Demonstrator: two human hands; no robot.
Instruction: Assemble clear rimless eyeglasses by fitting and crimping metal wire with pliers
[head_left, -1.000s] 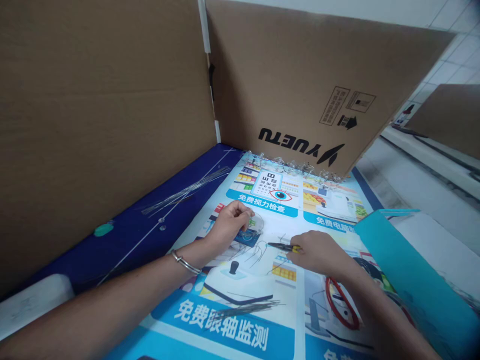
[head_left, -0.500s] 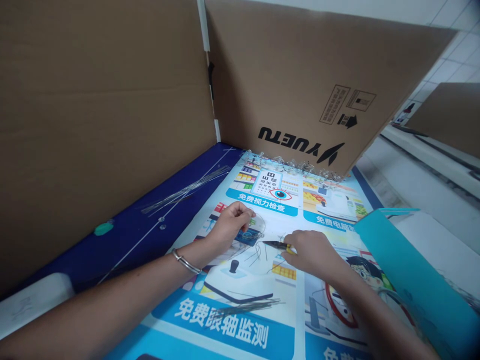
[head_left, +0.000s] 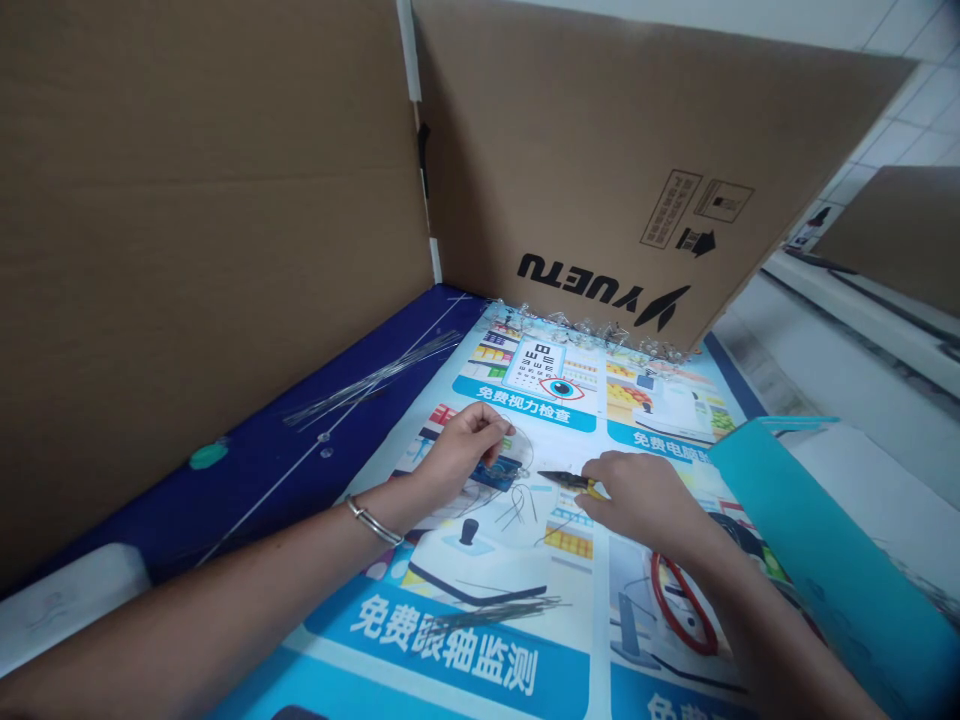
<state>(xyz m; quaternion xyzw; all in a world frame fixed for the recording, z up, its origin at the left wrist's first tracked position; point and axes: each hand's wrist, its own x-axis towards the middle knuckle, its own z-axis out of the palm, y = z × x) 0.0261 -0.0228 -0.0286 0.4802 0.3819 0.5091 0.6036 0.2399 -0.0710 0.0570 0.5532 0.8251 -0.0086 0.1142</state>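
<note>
My left hand [head_left: 466,448] pinches a thin wire [head_left: 530,447], which curves out from the fingertips. Small clear beads [head_left: 523,474] seem to hang on this wire, though they are too fine to make out fully. Closed around the yellow handles of needle-nose pliers [head_left: 564,480] is my right hand [head_left: 646,497]. The dark jaws point left, a little way from the beads. Below both hands, several short bent wires [head_left: 515,510] lie on the printed sheet [head_left: 570,625]. Nearer to me rests a bundle of straight wires [head_left: 499,612].
Cardboard panels [head_left: 600,130] rise at the left and back. Clear beaded pieces [head_left: 592,330] line the back panel's foot. Long wires [head_left: 375,380] lie on the blue strip at left, near a green blob [head_left: 208,455]. At right stands a teal folder-like box [head_left: 832,560].
My right hand and the pliers have shifted slightly to the right and up, away from the beads. My left hand keeps nearly the same place with the wire.
</note>
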